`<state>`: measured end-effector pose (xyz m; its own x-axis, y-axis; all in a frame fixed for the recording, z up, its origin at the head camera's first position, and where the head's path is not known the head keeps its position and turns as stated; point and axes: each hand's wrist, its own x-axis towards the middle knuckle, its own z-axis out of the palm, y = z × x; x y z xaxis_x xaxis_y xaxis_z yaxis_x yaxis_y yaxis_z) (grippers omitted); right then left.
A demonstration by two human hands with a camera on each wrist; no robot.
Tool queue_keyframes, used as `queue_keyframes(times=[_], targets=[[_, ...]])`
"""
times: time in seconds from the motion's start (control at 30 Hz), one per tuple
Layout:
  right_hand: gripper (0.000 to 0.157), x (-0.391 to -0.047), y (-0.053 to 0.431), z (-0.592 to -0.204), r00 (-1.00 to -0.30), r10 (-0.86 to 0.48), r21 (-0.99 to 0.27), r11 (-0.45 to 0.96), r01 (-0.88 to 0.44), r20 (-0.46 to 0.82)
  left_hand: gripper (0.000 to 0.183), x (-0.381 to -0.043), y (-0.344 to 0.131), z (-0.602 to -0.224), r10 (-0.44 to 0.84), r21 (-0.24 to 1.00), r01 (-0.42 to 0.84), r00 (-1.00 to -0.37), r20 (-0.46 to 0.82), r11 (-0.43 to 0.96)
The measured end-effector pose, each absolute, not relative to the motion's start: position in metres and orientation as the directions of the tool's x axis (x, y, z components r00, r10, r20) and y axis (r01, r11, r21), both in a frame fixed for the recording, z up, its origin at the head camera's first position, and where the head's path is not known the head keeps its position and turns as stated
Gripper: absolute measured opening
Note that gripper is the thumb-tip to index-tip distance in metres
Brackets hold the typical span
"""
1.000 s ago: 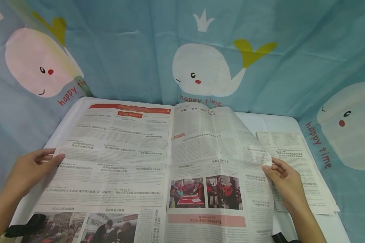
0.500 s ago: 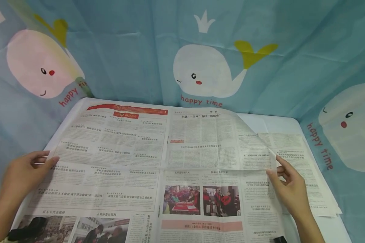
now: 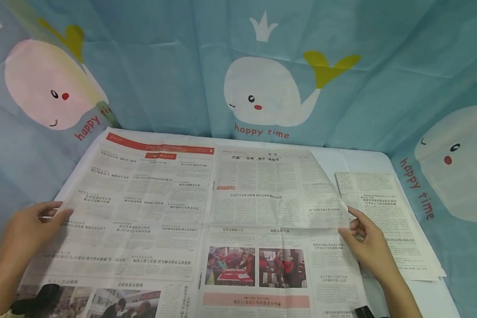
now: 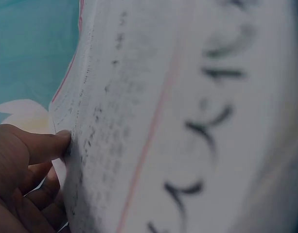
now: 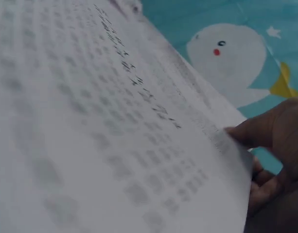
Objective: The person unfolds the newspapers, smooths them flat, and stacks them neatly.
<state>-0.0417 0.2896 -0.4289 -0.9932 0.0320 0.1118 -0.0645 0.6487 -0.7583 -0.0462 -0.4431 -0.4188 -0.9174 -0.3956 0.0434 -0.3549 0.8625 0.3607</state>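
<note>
A large newspaper (image 3: 175,212) is spread wide over the table, its red-bannered page on the left and a page with two photos on the right. My left hand (image 3: 29,234) pinches its left edge between thumb and fingers. In the left wrist view, the thumb (image 4: 51,145) lies on the printed face and the other fingers are behind the sheet. At the opposite edge, my right hand (image 3: 367,243) pinches the paper in the same way. The right wrist view has the thumb (image 5: 246,133) on top of the sheet, which bends near the grip.
A folded stack of newspaper (image 3: 385,221) lies on the white table (image 3: 365,163) at the right, partly under the spread sheet's side. A blue curtain (image 3: 175,88) with printed whales hangs behind and at both sides. Dark wrist straps show at the bottom.
The newspaper has come down flatter and shifted slightly left and toward me. Its wrinkled right page has smoothed out. Both hands still hold the edges.
</note>
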Motion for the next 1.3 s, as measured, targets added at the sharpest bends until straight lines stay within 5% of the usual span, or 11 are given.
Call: queue_keyframes(times=[0.2, 0.57, 0.9, 1.3], targets=[[0.072, -0.033, 0.29, -0.413, -0.971, -0.033, -0.818, 0.532, -0.219, 0.239, 0.064, -0.045, -0.439, -0.417, -0.432, 0.389, -0.38, -0.9, 0.052, 0.839], [0.066, -0.04, 0.284, -0.433, -0.99, 0.111, -0.65, 0.759, 0.028, 0.086, 0.063, -0.047, -0.442, -0.423, -0.427, 0.367, -0.398, -0.904, -0.003, 0.841], [0.055, -0.039, 0.276, -0.43, -0.978, 0.157, -0.5, 0.863, 0.068, 0.138, 0.059, -0.048, -0.445, -0.421, -0.399, 0.35, -0.379, -0.917, -0.017, 0.856], [0.046, -0.039, 0.276, -0.425, -0.977, 0.116, -0.467, 0.884, 0.02, 0.177, 0.057, -0.047, -0.444, -0.428, -0.407, 0.338, -0.386, -0.913, -0.009, 0.859]])
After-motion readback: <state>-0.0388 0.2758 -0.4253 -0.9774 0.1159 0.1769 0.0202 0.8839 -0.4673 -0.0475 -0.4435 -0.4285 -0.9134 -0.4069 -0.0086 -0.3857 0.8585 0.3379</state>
